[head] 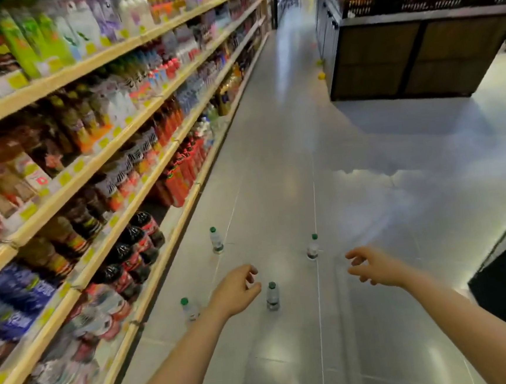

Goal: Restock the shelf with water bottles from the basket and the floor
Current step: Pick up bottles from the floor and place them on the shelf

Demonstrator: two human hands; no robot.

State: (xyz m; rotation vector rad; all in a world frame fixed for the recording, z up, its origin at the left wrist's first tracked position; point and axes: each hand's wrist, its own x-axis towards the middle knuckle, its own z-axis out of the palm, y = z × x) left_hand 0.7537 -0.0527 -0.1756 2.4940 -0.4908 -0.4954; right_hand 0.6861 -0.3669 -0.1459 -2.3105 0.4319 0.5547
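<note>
A shop aisle with a glossy grey floor (352, 183) runs ahead; a long shelf (141, 183) of drinks lines the left side, and a dark produce stand (417, 55) sits far right; no basket shows in view. 4 small clear water bottles with green caps stand upright on the floor, well apart: far-left bottle (216, 240), far-right bottle (312, 247), near-centre bottle (272, 296) and near-left bottle (189, 309), this last partly hidden by the forearm. The step looks like the pick-up from the floor; both hands reach out and hold nothing. The left hand (238, 288), its grip loosely curled and empty, hovers just beside the near-centre bottle; the right hand (371, 268), fingers spread and relaxed, hangs near the far-right bottle. Next each hand likely must lower and wrap a bottle's body, keeping it upright; light bottles could tip.
</note>
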